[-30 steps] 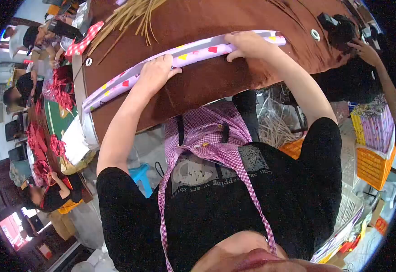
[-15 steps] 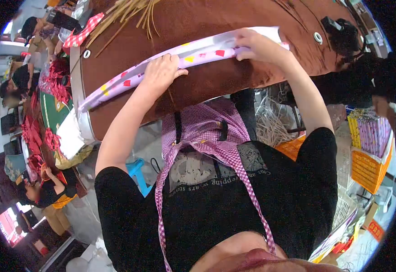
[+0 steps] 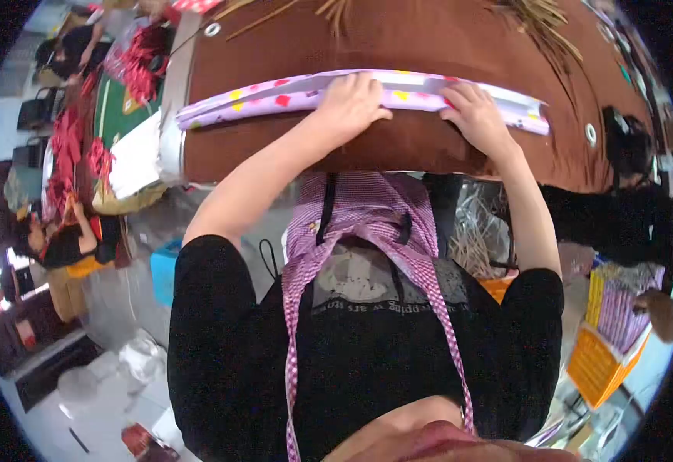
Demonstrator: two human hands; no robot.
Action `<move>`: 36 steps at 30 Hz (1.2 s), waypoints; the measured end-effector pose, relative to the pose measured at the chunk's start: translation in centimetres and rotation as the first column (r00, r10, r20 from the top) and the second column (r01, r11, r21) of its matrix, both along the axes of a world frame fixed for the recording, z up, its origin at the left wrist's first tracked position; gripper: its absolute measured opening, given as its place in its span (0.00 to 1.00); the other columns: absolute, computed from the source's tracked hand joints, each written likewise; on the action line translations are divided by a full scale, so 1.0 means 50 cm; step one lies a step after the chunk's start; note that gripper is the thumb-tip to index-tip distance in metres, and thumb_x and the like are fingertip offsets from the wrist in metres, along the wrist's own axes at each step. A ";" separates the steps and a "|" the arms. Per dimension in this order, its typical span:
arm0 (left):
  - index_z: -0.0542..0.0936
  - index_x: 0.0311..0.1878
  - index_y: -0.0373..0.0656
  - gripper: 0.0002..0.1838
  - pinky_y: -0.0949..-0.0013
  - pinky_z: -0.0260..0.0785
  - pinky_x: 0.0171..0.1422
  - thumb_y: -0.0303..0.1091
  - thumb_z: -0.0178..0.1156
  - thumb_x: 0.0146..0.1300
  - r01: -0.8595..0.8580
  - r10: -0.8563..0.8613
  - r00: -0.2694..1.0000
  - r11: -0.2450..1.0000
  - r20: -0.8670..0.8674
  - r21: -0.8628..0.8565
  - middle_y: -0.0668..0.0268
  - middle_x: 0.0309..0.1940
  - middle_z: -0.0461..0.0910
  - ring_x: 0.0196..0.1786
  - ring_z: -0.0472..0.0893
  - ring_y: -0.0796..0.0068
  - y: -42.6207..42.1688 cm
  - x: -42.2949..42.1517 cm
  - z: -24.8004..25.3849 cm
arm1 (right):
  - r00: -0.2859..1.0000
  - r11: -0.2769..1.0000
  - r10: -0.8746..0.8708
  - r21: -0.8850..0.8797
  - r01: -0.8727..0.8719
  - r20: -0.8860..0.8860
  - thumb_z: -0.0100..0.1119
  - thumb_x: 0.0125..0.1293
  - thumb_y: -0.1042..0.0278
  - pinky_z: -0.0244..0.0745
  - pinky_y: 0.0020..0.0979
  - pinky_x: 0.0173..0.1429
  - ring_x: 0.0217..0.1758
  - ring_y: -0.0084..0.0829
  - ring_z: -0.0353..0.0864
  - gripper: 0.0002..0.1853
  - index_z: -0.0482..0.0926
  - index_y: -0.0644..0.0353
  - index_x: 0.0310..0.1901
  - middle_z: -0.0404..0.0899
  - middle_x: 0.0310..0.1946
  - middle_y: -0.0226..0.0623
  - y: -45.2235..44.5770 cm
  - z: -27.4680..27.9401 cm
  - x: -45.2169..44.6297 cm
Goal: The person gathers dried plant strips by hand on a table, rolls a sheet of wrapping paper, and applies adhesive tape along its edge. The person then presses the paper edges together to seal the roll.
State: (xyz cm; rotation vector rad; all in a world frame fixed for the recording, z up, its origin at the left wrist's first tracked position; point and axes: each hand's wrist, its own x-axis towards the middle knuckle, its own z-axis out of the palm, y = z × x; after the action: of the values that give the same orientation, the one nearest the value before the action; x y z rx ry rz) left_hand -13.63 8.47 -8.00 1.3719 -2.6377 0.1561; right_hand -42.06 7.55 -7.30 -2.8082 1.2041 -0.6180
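Observation:
A long, partly rolled sheet of shiny lilac wrapping paper (image 3: 256, 105), printed with red and yellow shapes, lies across a brown-covered table. Its pale inner side shows along a lengthwise gap. My left hand (image 3: 352, 104) is closed over the roll near its middle, fingers on the far side and thumb on the near side. Farther right, my right hand (image 3: 477, 119) has its fingers curled over the same roll, short of its right end. The fingertips of both hands are partly hidden in the fold.
Brown cloth (image 3: 421, 38) covers the table, with dry brown strips (image 3: 548, 27) at its far side. A white ring (image 3: 590, 135) lies at the right. Orange crates (image 3: 602, 369) stand lower right. At left, another person (image 3: 75, 239) sits near red bundles (image 3: 67, 146).
The view has shifted, and the roll now appears more level. My left hand has moved right along it, closer to my right hand. The paper's open gap looks narrower.

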 end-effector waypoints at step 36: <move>0.77 0.57 0.46 0.22 0.52 0.66 0.57 0.48 0.57 0.65 -0.155 0.155 0.988 0.987 0.003 -0.049 0.60 0.48 0.75 0.54 0.74 0.56 0.002 0.228 0.011 | 0.985 0.962 0.148 0.219 -0.163 0.085 0.59 0.64 0.53 0.71 0.45 0.59 0.54 0.46 0.78 0.20 0.76 0.59 0.50 0.78 0.48 0.43 -0.039 0.016 0.345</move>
State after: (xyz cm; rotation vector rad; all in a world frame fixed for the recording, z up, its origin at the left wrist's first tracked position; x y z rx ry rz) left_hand -2.23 8.55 -7.44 1.5619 -2.5137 0.2435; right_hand -24.80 5.58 -6.51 -2.6359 0.9620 -0.5248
